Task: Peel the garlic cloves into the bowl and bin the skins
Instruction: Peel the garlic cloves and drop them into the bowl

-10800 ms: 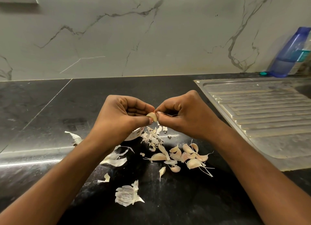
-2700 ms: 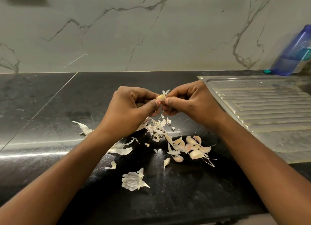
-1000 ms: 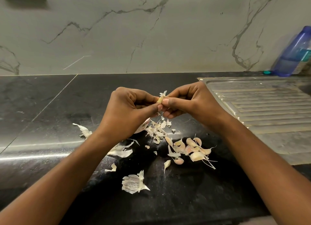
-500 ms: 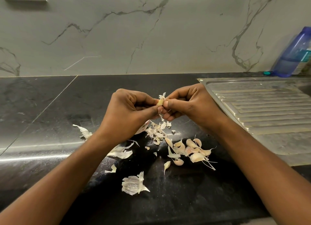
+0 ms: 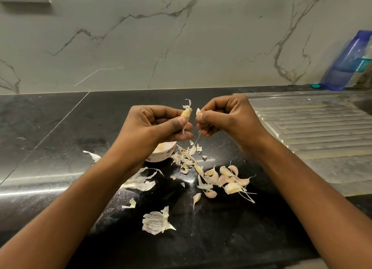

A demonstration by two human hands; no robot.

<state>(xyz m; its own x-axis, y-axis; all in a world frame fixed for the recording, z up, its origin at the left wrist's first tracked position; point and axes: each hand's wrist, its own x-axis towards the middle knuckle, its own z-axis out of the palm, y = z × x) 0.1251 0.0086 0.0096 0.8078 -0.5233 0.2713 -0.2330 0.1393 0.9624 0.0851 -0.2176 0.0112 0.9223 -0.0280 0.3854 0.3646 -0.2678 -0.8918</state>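
One black table (image 5: 60, 127) spans the frame, with one blue bottle (image 5: 346, 63) at upper right. My left hand (image 5: 153, 127) and right hand (image 5: 227, 117) are raised at centre, just apart. One bowl (image 5: 161, 157) sits below my left hand. Loose skins (image 5: 157, 222) and roughly nine unpeeled cloves (image 5: 232, 188) lie lower centre. My left fingers pinch one half-peeled garlic clove (image 5: 186, 113); my right fingers pinch one skin scrap (image 5: 198, 111).

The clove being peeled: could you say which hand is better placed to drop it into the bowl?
Left, probably: the left hand pinches the clove close by the bowl; the right hand holds only a skin scrap.
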